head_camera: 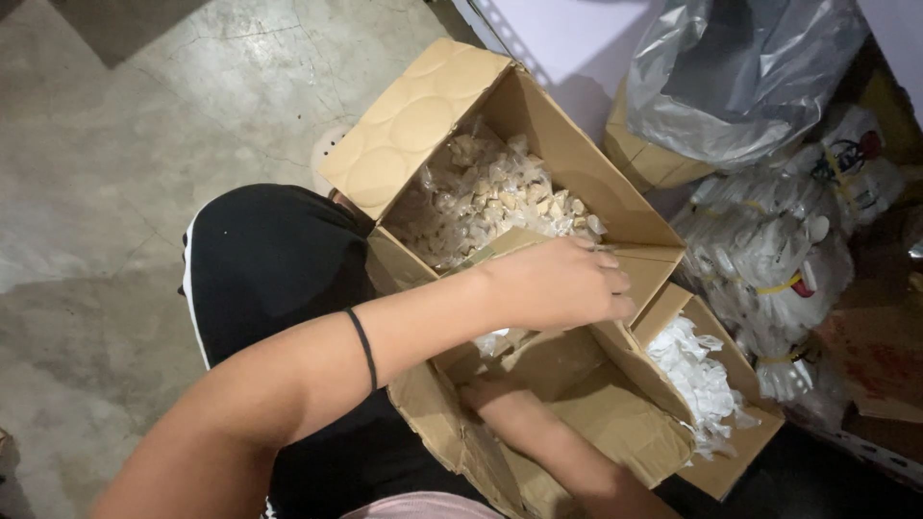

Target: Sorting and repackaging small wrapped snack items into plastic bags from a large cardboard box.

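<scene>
Between the hands, a creased brown cardboard box, flaps up; left hand gripping its flap, right hand's grip hidden.

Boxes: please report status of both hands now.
Left hand on box flap, holds nothing seen. Right hand down in near box, fingers hidden. Far box full of small wrapped pieces.

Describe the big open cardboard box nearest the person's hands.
The cardboard box is brown and corrugated, creased and worn, and stands open and tilted by the person's lap. One flap bears round pressed marks. Inside lie small clear packets with pale pieces. The left hand rests on its near edge.
</scene>
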